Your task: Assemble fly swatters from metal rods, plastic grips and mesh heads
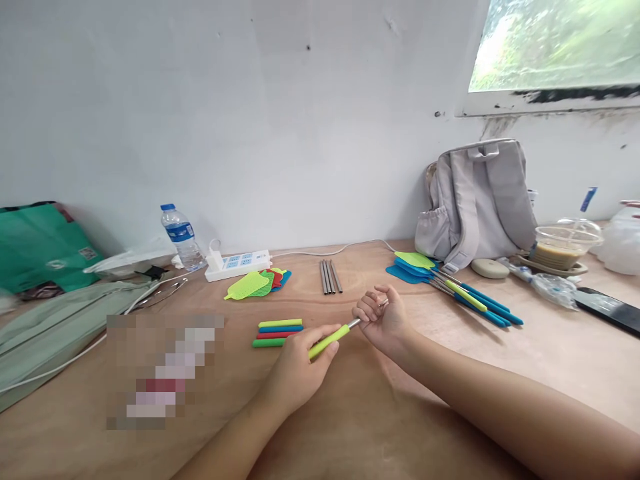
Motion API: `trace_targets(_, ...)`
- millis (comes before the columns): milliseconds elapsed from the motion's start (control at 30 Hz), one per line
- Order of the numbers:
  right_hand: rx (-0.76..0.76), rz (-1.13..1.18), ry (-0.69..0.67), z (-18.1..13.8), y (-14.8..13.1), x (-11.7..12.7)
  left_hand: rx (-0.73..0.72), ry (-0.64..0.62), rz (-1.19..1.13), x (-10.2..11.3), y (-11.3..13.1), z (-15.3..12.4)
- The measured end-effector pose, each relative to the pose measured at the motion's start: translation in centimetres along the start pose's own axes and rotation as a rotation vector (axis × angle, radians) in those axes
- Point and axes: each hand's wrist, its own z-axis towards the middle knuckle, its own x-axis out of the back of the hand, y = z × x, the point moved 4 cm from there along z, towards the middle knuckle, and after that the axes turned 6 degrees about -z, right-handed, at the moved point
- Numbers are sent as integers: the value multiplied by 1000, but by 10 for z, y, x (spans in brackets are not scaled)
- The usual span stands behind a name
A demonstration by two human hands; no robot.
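Note:
My left hand [300, 367] is closed around a yellow-green handle grip [329, 341]. A metal tube [354, 323] comes out of the grip's upper end, and my right hand [384, 321] is closed around that tube with its palm side turned up. Just beyond my left hand, several loose coloured grips [280, 329] in yellow, blue, red and green lie side by side. Several bare metal tubes [329, 277] lie in a row farther back. Left of them is a fan of plastic fly swatter heads [247, 285]. To the right, whole fly swatters [470, 298] with blue and yellow-green grips are piled together.
A power strip [237, 265] and a water bottle [181, 233] stand near the wall. At the right are a grey backpack [475, 200], a drink cup [560, 250] and a phone [610, 312]. Fabric [60, 333] and a green bag [45, 247] lie left; a blurred patch covers something nearby.

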Motion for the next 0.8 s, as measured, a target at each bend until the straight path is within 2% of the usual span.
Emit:
trace_targets(133, -42, 88, -24, -3, -7, 1, -33, 15, 102, 3, 3, -4)
trace_targets(267, 53, 88, -46, -10, -8, -4, -117, -1, 170, 0, 7, -8)
trace_targets(433, 120, -41, -45, -15, -4, -8, -167, -41, 194, -6, 11, -11)
trace_targets(800, 65, 15, 52, -35, 12, -10, -209, -71, 194, -12, 16, -21)
